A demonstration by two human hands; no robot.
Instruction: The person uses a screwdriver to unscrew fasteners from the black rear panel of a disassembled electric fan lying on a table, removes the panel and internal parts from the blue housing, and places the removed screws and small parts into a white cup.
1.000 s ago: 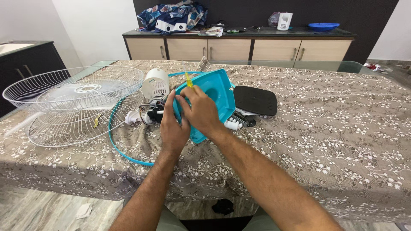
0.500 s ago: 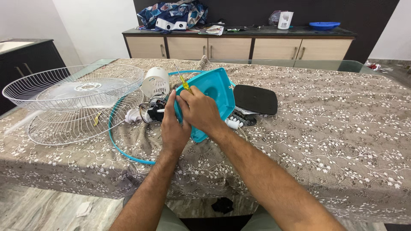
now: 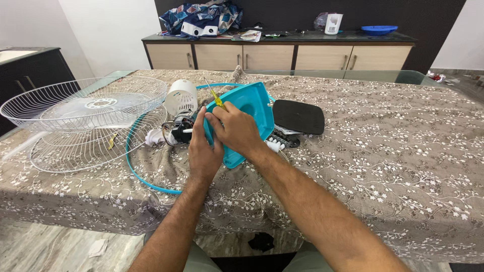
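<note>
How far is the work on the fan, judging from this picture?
Taken apart already: two white wire guards, a teal ring, a white motor cover and a black plate lie loose on the table. In hand: left hand steadies the teal housing; right hand holds a yellow screwdriver against it. What remains is unclear.

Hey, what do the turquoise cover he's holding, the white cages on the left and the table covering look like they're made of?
The turquoise cover looks like moulded plastic: smooth, even colour, slight sheen. The white cages seem to be thin metal wire with a white coating, judging by the fine welded-looking grid. The table covering looks like woven or lace fabric, matte, with folds at the edge.
</note>
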